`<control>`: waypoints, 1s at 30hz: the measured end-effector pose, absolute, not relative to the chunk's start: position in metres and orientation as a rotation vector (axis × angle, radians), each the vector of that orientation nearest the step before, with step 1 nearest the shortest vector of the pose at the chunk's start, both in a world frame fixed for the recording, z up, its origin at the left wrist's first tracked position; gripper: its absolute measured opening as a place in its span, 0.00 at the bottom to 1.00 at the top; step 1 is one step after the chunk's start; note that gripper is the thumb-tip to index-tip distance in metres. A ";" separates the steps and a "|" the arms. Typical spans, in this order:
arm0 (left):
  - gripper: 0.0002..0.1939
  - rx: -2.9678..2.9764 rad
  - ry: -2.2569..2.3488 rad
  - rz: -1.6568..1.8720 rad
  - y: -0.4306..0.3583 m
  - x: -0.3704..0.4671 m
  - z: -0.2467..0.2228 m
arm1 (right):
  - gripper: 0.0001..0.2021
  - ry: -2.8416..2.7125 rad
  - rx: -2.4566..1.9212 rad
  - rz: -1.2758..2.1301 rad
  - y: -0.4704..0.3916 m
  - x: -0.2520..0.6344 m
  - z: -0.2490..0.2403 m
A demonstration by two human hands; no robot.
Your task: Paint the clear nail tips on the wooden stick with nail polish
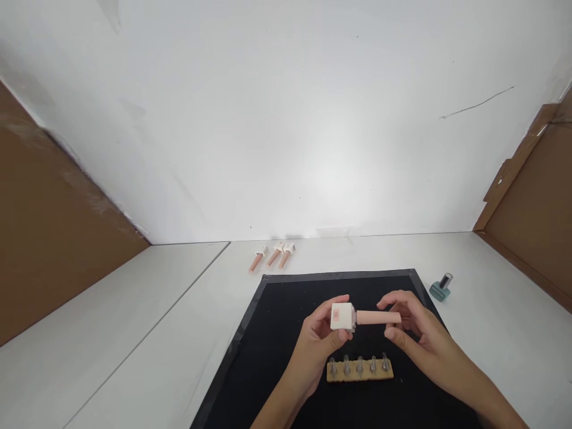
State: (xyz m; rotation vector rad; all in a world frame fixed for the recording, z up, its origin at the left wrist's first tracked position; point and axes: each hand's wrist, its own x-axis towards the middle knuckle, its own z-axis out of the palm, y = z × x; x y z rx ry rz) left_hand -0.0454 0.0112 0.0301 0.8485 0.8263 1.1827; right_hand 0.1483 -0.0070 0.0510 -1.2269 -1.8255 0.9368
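A nail polish bottle with a square white body and a long pink cap lies sideways above the black mat. My left hand is closed on its white body, thumb below and fingers above. At the cap's far end is my right hand, thumb and index finger apart around it; whether its other fingers touch the cap is hard to see. Just under the bottle, a tan strip holder with a row of several clear nail tips rests on the mat.
The black mat covers the front of the white table. Three similar pink-capped bottles lie behind its left corner. A teal bottle with a dark cap is at its right. Brown cardboard panels flank the table, with a white wall behind.
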 end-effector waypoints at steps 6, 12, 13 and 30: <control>0.24 0.823 0.829 1.175 0.011 -0.046 0.032 | 0.09 -1.810 -1.268 0.904 -0.004 0.145 0.050; 0.26 0.860 0.846 1.117 0.010 -0.044 0.031 | 0.15 -1.813 -1.324 0.845 -0.004 0.143 0.047; 0.26 0.870 0.847 1.102 0.009 -0.043 0.031 | 0.18 -1.800 -1.349 0.866 -0.004 0.144 0.047; 0.21 0.831 0.846 1.080 0.008 -0.047 0.028 | 0.23 -1.465 -1.519 1.355 0.002 0.130 0.039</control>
